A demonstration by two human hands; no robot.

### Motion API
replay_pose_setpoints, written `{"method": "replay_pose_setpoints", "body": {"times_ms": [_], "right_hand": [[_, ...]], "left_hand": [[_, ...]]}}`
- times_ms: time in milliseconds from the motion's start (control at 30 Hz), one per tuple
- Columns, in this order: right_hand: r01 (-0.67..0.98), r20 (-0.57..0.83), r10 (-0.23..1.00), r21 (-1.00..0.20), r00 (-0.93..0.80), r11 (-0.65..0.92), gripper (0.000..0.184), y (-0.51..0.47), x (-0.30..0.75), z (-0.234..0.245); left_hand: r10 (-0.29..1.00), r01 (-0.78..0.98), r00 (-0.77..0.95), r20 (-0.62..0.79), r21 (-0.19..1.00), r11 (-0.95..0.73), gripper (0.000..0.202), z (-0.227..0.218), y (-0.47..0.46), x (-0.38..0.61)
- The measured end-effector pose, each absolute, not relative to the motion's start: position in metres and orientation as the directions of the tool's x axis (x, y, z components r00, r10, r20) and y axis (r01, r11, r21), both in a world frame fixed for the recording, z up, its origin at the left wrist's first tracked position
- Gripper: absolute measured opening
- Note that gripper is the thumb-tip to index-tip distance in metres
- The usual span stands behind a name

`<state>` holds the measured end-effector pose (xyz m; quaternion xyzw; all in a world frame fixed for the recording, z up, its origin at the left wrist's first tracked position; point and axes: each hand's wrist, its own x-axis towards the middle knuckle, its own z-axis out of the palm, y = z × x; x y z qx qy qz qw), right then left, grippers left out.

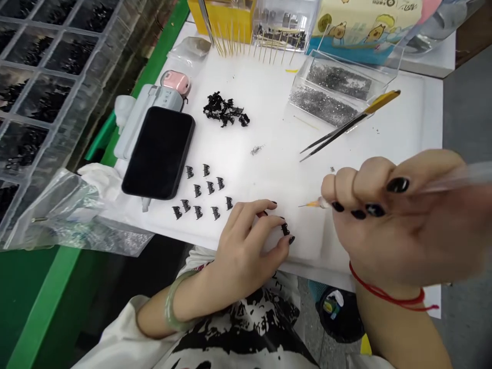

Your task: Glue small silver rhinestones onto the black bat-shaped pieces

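My left hand (246, 241) rests at the front of the white work surface, thumb and a finger pinching a small black toothed piece (285, 228). My right hand (392, 215) is wrapped round a clear syringe (453, 179) with an orange-hubbed needle (312, 204). The needle points left and stands apart from the black piece. Several similar black pieces (197, 190) lie in loose rows left of my left hand. Farther back is a heap of black pieces (225, 109). Tweezers (338, 133) lie beyond my right hand, near a small pile of tiny grey stones (256, 149).
A black phone (159, 152) and a pink case (175, 82) lie at the left. Clear trays of tiny stones (325, 105) stand at the back right. Thin sticks (234, 43) stand upright along the back. A compartment box (57, 56) fills the upper left.
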<state>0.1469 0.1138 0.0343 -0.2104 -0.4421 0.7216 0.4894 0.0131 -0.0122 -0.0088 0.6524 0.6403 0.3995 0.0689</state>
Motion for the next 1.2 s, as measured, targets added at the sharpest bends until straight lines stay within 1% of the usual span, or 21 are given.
{"method": "replay_pose_setpoints", "body": {"times_ms": [67, 133, 167, 200, 233, 300, 367, 433, 500, 633, 733, 800, 900, 1000, 1100, 1200], "right_hand": [[-0.389, 0.152, 0.888, -0.92, -0.433, -0.032, 0.041, 0.103, 0.141, 0.028], [-0.263, 0.181, 0.855, -0.963, -0.486, 0.055, 0.032, 0.095, 0.135, 0.018], [-0.229, 0.188, 0.838, -0.97, -0.512, 0.078, 0.03, 0.093, 0.132, 0.015], [-0.229, 0.191, 0.83, -0.97, -0.524, 0.078, 0.03, 0.092, 0.131, 0.012], [-0.253, 0.179, 0.842, -0.966, -0.508, 0.053, 0.03, 0.092, 0.13, 0.011], [-0.346, 0.133, 0.905, -0.938, -0.404, -0.016, 0.03, 0.097, 0.13, 0.016], [-0.448, 0.063, 0.953, -0.89, -0.296, -0.08, 0.039, 0.106, 0.132, 0.024], [-0.513, -0.014, 0.969, -0.847, -0.246, -0.142, 0.047, 0.114, 0.136, 0.031], [-0.558, -0.078, 0.966, -0.804, -0.247, -0.207, 0.048, 0.121, 0.139, 0.033], [-0.595, -0.183, 0.949, -0.744, -0.257, -0.304, 0.048, 0.127, 0.14, 0.029], [-0.573, -0.252, 0.935, -0.74, -0.248, -0.352, 0.046, 0.128, 0.14, 0.026], [-0.557, -0.274, 0.931, -0.746, -0.243, -0.365, 0.043, 0.128, 0.141, 0.026], [-0.548, -0.231, 0.933, -0.76, -0.276, -0.35, 0.036, 0.128, 0.142, 0.025], [-0.527, -0.16, 0.911, -0.772, -0.381, -0.356, 0.029, 0.125, 0.143, 0.024], [-0.49, -0.104, 0.877, -0.796, -0.469, -0.356, 0.027, 0.12, 0.142, 0.024], [-0.47, -0.07, 0.858, -0.812, -0.509, -0.346, 0.029, 0.115, 0.14, 0.025]], "left_hand": [[0.893, 0.783, -0.138, 0.428, 0.599, -0.166, 0.018, -0.01, -0.012, 0.013], [0.894, 0.789, -0.139, 0.427, 0.593, -0.16, 0.018, -0.011, -0.013, 0.012], [0.894, 0.792, -0.139, 0.426, 0.59, -0.158, 0.018, -0.011, -0.013, 0.012], [0.894, 0.794, -0.136, 0.427, 0.586, -0.159, 0.018, -0.011, -0.013, 0.011], [0.895, 0.796, -0.132, 0.427, 0.583, -0.161, 0.017, -0.01, -0.013, 0.011], [0.897, 0.799, -0.121, 0.424, 0.579, -0.166, 0.015, -0.01, -0.013, 0.011], [0.898, 0.799, -0.115, 0.425, 0.577, -0.171, 0.013, -0.009, -0.013, 0.011], [0.897, 0.792, -0.122, 0.424, 0.586, -0.169, 0.014, -0.009, -0.013, 0.011], [0.901, 0.774, -0.131, 0.413, 0.611, -0.167, 0.014, -0.009, -0.013, 0.01], [0.902, 0.751, -0.145, 0.407, 0.639, -0.168, 0.014, -0.01, -0.013, 0.01], [0.896, 0.747, -0.154, 0.416, 0.643, -0.17, 0.013, -0.011, -0.013, 0.009], [0.904, 0.738, -0.152, 0.399, 0.655, -0.164, 0.014, -0.01, -0.014, 0.007], [0.932, 0.693, -0.134, 0.338, 0.704, -0.155, 0.019, -0.004, -0.016, 0.003], [0.945, 0.605, -0.148, 0.293, 0.783, -0.148, 0.022, 0.005, -0.016, 0.001], [0.934, 0.569, -0.158, 0.321, 0.803, -0.18, 0.023, 0.012, -0.012, 0.002], [0.923, 0.553, -0.153, 0.352, 0.805, -0.215, 0.015, 0.014, -0.006, 0.004]]}}
